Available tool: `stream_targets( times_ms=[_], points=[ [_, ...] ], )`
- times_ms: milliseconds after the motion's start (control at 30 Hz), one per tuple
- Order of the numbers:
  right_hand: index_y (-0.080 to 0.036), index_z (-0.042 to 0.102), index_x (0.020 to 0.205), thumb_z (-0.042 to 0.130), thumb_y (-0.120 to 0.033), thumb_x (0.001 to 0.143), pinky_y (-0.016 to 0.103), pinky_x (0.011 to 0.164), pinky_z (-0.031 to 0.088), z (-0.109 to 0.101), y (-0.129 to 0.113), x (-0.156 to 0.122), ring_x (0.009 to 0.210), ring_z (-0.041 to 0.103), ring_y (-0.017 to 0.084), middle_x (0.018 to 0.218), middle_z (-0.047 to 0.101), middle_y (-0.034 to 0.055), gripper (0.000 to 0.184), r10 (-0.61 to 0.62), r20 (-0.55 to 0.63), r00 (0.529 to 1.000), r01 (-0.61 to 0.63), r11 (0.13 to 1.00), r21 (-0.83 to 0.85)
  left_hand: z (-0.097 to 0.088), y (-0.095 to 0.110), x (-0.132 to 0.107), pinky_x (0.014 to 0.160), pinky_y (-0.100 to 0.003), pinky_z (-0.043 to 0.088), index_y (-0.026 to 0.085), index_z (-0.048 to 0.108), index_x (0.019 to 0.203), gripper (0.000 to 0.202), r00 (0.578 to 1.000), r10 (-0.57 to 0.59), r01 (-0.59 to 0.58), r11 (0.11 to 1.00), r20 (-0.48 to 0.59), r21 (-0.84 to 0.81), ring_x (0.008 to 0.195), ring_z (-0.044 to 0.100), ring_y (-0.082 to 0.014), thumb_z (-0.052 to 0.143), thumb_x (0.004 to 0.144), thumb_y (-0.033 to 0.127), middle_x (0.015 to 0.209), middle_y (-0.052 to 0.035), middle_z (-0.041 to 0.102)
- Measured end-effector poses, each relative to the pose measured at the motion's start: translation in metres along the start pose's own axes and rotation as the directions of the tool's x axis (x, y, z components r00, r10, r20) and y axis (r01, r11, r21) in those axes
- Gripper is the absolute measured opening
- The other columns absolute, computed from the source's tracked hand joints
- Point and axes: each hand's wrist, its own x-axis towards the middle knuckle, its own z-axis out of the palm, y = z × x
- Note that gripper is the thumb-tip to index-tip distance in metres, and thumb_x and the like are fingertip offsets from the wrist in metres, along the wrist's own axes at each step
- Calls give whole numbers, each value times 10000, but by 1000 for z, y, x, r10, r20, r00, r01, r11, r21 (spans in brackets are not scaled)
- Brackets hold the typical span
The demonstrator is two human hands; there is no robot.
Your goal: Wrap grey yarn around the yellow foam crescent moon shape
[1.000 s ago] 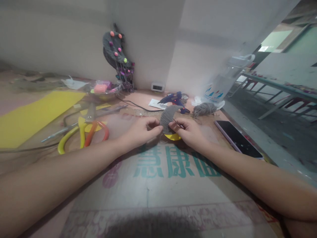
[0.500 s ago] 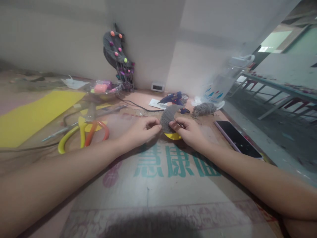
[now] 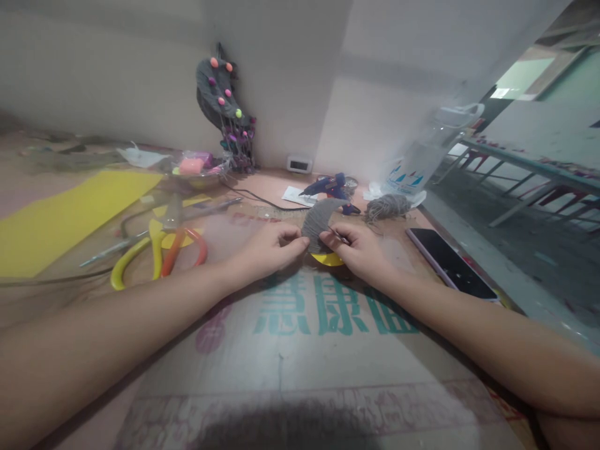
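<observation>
A yellow crescent (image 3: 328, 259), mostly wound with grey yarn (image 3: 319, 224), is held up between my hands above the table. Only its lower end shows bare yellow. My left hand (image 3: 281, 245) is closed, its thumb and fingers pinching the crescent's left edge. On the other side my right hand (image 3: 349, 245) is closed too, thumb pressed on the wrapped face. The fingertips behind the crescent are hidden. Beyond the hands, to the right, lies a ball of grey yarn (image 3: 388, 206).
Left are pliers (image 3: 157, 250) with yellow and orange handles and a yellow sheet (image 3: 70, 219). Behind stand a blue glue gun (image 3: 328, 185), a small display (image 3: 299, 164) and a bottle (image 3: 417, 156). A phone (image 3: 452, 262) lies right. A beaded grey crescent (image 3: 218, 94) hangs on the wall.
The left thumb has shifted slightly onto the crescent's edge, and the crescent has tilted a little. Both hands keep their hold and nearly the same place.
</observation>
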Motion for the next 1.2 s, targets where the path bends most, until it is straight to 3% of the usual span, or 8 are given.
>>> stream_targets(
  times_ms=[933,1200],
  points=[
    [-180,516,651,522,-430,898,252,543,287,0,-1,0,572,391,107,601,429,-31,351,5,-11,1000,-5,1000,1,-1,0,-1,639,-248,388,161,559,711,260,996,83,-83,996,20,-16,690,513,-139,422,894,285,694,12,539],
    [-198,423,598,528,-397,892,250,516,260,0,-2,1,542,333,95,571,354,-48,370,-21,-24,999,21,1000,4,0,-2,-1,619,-250,384,152,604,729,307,999,46,-47,998,19,41,680,521,-142,466,902,365,706,1,581]
  ],
)
